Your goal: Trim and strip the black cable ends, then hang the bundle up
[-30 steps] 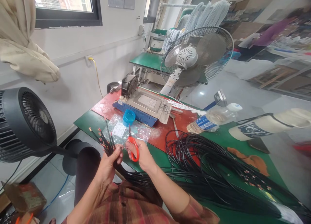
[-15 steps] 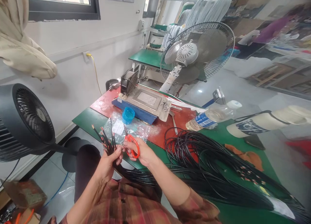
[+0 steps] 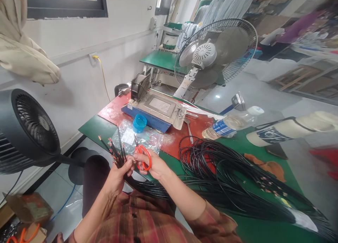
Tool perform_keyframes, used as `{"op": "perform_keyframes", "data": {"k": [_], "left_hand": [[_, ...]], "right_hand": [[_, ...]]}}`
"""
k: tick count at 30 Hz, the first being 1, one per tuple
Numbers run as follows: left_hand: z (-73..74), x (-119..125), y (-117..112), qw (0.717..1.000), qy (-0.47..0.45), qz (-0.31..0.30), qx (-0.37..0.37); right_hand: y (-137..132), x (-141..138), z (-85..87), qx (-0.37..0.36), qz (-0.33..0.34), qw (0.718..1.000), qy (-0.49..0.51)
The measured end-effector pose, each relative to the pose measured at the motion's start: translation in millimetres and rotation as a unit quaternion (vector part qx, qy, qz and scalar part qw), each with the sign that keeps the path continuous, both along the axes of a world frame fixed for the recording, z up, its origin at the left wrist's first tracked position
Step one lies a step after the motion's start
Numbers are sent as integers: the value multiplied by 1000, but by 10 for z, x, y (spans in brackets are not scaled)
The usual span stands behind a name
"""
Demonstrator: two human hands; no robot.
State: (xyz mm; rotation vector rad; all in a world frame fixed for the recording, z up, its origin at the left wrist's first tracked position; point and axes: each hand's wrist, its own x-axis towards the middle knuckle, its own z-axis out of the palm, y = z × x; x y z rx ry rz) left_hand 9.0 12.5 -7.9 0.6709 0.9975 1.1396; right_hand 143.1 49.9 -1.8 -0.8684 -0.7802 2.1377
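My left hand [image 3: 118,174] is closed around a bundle of black cables [image 3: 114,152], whose stripped ends fan upward with reddish and copper-coloured tips. Orange-handled scissors [image 3: 146,158] are in my right hand [image 3: 154,164], blades pointing up and a handle loop around the fingers. The fingertips of both hands meet beside the bundle; what lies between them is too small to make out. From my hands the cables run right, across my lap, onto the table. A large coil of black cables [image 3: 203,155] lies there, with more cut ends at the right.
Behind my hands are a clear plastic bag [image 3: 155,141], a blue round container [image 3: 139,123] and a blue solder-pot-like box [image 3: 148,118] with a small black fan [image 3: 139,87]. A bottle [image 3: 224,127] and a white flask [image 3: 285,130] stand right. Large fans [image 3: 203,55] flank the table.
The view has tilted slightly. Both hands stay almost in place, still holding the cables and the scissors.
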Motion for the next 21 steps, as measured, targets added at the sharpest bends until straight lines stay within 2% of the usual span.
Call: {"op": "perform_keyframes", "data": {"k": [4, 8, 11, 13, 15, 17, 19, 20, 21], "left_hand": [[33, 26, 14, 1000, 9, 20, 9], [68, 46, 20, 999, 27, 40, -2], [54, 44, 10, 998, 36, 40, 7], [30, 40, 0, 998, 44, 40, 13], [2, 38, -10, 998, 51, 42, 11], [-24, 40, -17, 997, 56, 53, 5], [-45, 44, -21, 996, 60, 64, 3], [-53, 46, -22, 996, 63, 68, 4], [-59, 46, -23, 995, 65, 70, 8]], "right_hand": [[-31, -37, -37, -2, -38, 999, 10], [-56, -34, -5, 30, -64, 997, -17], [-85, -26, 8, 63, -67, 994, -53], [-111, -22, 2, 115, -74, 985, -106], [-140, -17, -13, 204, -97, 956, -189], [-166, -13, -29, 299, -133, 903, -278], [-181, -10, -42, 361, -157, 856, -335], [-181, -9, -44, 370, -158, 849, -342], [-175, -6, -43, 359, -148, 859, -333]]}}
